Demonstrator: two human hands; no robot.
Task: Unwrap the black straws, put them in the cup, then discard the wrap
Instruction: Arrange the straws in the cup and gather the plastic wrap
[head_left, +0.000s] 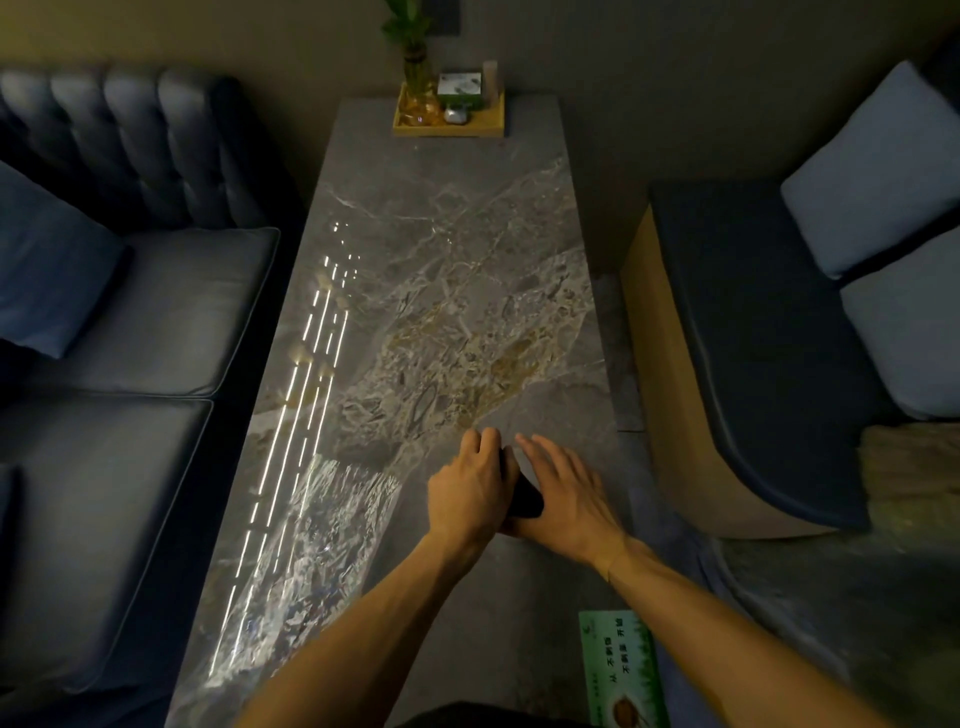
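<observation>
I judge the unwrapping done: my left hand curls around the dark bundle of black straws, right hand flat and open alongside, crinkled clear wrap lying leftward on the grey marble table, so next I must find the cup, unseen here.

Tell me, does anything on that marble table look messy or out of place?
One thing stands out: a large crinkled sheet of clear plastic wrap lies spread flat on the marble table, left of the hands, catching the light. The wooden tray at the far end looks tidy, and nothing appears spilled or broken.
</observation>
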